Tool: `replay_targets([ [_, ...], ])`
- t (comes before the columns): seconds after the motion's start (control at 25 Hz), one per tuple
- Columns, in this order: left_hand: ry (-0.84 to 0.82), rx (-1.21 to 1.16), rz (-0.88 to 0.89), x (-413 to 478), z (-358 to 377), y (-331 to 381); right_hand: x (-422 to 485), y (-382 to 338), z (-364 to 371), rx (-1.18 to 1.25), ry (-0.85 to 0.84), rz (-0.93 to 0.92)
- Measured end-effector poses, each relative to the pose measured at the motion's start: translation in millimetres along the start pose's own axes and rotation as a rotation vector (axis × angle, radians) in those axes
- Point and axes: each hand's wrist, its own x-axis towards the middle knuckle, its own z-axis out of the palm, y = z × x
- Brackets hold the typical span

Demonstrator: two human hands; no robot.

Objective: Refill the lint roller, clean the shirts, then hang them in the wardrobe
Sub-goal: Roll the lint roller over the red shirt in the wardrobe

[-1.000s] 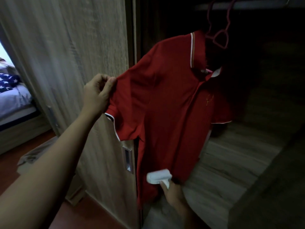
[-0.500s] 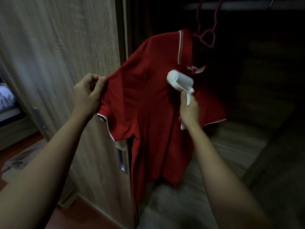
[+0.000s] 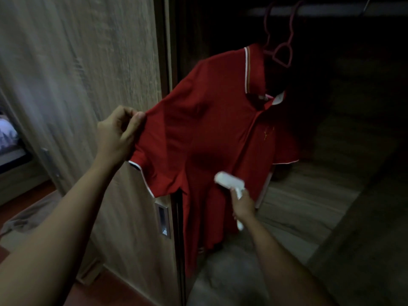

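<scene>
Rolling lint off the shirt [image 3: 212, 133], hanging by its collar on a pink hanger [image 3: 283, 54] from the rail [image 3: 331, 9] inside the dark wardrobe [image 3: 357, 102].

Pinching the shirt's near sleeve seam with the left hand [image 3: 117, 135], fingers [image 3: 127, 111] and thumb clenched on the cloth, drawing that side out flat towards the door [image 3: 88, 96] beside the shirt. Gripping the lint roller [image 3: 229, 181] by its white handle in the right hand [image 3: 241, 205], fingers wrapped round it, laying the roll against the shirt's lower front, below the chest mark; blurring too much to be sure of contact.

Judging the cloth light, soft and limp, likely swinging and bunching under the roller unless held taut. Best taking hold at a sleeve seam or hem edge, opposite the roller's stroke, and pulling gently so as not to slip the collar off the hanger.

Showing a bed [image 3: 8, 138] far to the shirt's left, past the door.
</scene>
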Motion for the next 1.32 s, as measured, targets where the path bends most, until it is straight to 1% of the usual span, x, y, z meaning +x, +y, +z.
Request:
replay_targets([
  [0.12,-0.015,0.053,0.004,-1,-3,-6,45,-54,-61,0.056,0.198,-0.116],
  [0.16,-0.016,0.058,0.0,0,-4,-7,54,-73,-79,0.082,0.235,-0.153],
  [0.24,-0.01,0.055,-0.018,1,-4,-11,69,-102,-103,0.166,0.262,-0.166],
  [0.32,0.007,0.048,-0.029,2,-3,-10,78,-111,-107,0.233,0.264,-0.146],
  [0.36,0.012,0.047,-0.026,1,-3,-9,79,-103,-97,0.225,0.243,-0.149],
  [0.44,0.019,0.037,-0.018,-1,-2,-6,73,-64,-60,0.089,0.164,-0.192],
  [0.48,0.023,0.025,-0.02,-1,-2,-5,61,-38,-39,0.023,0.084,-0.191],
  [0.56,0.028,0.011,-0.026,-2,-2,-5,38,1,-13,-0.048,-0.064,-0.129],
  [0.6,0.028,0.014,-0.027,-2,-2,-4,35,7,-10,-0.07,-0.092,-0.106],
  [0.64,0.03,0.018,-0.027,-1,-2,-5,38,5,-13,-0.077,-0.084,-0.106],
  [0.72,0.035,0.021,-0.027,-1,-3,-4,58,-20,-34,-0.055,0.029,-0.112],
  [0.8,0.044,0.026,-0.028,-2,-2,-4,79,-61,-70,-0.012,0.163,-0.143],
  [0.88,0.048,0.031,-0.03,-3,-1,-3,99,-97,-105,0.046,0.259,-0.168],
  [0.92,0.045,0.031,-0.033,-3,-1,-2,108,-110,-119,0.058,0.293,-0.175],
  [1.0,0.034,0.038,-0.028,-3,-1,-2,118,-119,-138,-0.011,0.318,-0.179],
  [1.04,0.03,0.034,-0.024,-2,-1,-2,122,-116,-141,-0.052,0.303,-0.184],
  [1.12,0.027,0.016,-0.028,-1,-2,-2,129,-88,-122,-0.14,0.234,-0.198],
  [1.24,0.028,0.009,-0.042,0,-2,1,117,-23,-63,-0.152,-0.003,-0.2],
  [1.32,0.027,0.019,-0.036,0,0,2,95,22,-22,-0.212,-0.16,-0.18],
])
